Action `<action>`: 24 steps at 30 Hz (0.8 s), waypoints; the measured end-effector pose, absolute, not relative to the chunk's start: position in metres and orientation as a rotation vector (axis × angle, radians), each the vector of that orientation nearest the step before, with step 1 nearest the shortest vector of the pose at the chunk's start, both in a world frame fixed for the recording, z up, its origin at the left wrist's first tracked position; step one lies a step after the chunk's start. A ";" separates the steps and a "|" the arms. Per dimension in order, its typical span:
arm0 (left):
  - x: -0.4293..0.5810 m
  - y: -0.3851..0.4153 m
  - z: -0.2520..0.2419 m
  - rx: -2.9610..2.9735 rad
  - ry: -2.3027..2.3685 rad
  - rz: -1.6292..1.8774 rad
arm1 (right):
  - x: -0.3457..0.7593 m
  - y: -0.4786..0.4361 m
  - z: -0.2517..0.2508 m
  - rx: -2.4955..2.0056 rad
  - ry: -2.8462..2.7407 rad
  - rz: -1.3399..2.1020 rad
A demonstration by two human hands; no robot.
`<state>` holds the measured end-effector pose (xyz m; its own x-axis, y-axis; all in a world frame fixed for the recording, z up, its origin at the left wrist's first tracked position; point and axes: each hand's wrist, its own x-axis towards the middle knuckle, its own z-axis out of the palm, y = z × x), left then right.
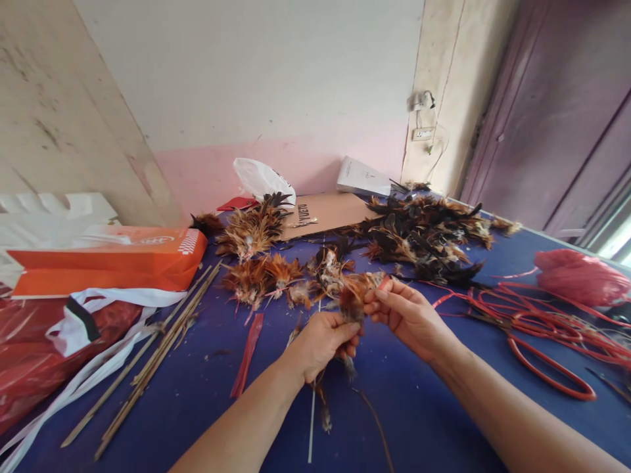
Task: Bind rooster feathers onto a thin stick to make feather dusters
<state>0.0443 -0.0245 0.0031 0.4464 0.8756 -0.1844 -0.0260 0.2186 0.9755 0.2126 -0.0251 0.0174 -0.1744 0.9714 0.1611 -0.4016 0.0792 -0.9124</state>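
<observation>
In the middle of the head view, my left hand point(328, 340) is closed around a small bunch of brown feathers point(351, 301). Grey feather ends hang out below its fingers. My right hand point(407, 314) is pinched at the bunch's right side, on light brown feathers. Something small and red shows at its fingertips; I cannot tell what. Just beyond the hands lie tied feather bundles point(256, 279) in brown and orange. A flat pink plastic ribbon point(246, 355) rests left of my left hand.
At the back right is a big heap of dark feathers point(424, 236). Red-handled scissors point(552, 368) lie among tangled red plastic string, near its ball point(582, 276). Thin sticks point(158, 355), an orange bag point(113, 263) and a red bag point(29, 355) are on the left. Cardboard point(328, 213) lies behind.
</observation>
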 end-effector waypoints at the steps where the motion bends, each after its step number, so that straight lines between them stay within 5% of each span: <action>1: 0.043 -0.022 0.002 1.149 0.920 0.762 | 0.212 -0.027 0.019 -0.772 -1.175 1.321; 7: 0.045 -0.021 0.002 1.380 0.983 0.614 | 0.201 -0.050 0.034 -0.837 -2.124 0.420; 11: 0.051 -0.033 0.006 1.575 0.906 0.440 | 0.198 -0.052 0.042 -0.782 -2.379 0.244; 17: 0.061 -0.047 0.010 1.590 0.768 0.319 | 0.222 -0.030 0.040 -1.051 -2.183 0.873; 24: 0.060 -0.062 0.022 1.568 0.665 0.374 | 0.222 -0.020 0.012 -0.827 -1.612 1.791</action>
<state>0.0601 -0.0616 0.0223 0.7755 0.6132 -0.1500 0.1908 -0.0012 0.9816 0.2217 -0.0201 0.0116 -0.6360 0.7691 -0.0627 -0.0180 -0.0961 -0.9952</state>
